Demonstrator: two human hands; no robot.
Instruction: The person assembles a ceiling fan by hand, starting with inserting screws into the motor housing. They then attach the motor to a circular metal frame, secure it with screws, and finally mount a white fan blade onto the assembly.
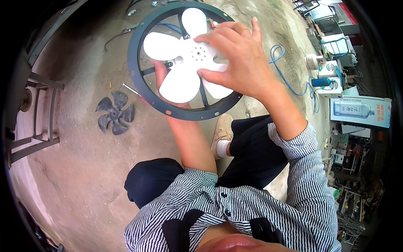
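Right hand (243, 56) spans fan (179, 84) wide, upper centre; left hand (160, 74) sits behind ring (134, 59), grip unclear. Keep fan centred.

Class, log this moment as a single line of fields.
left hand: under dark ring frame | right hand: fingers spread over white fan | floor: dark fan, slim tool

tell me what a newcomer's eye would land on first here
A bright white fan inside a dark round frame, top centre, stands out, the right hand before it, the left hand behind. Next comes a dark fan lying on the floor, left, then a bottle-printed carton, far right.
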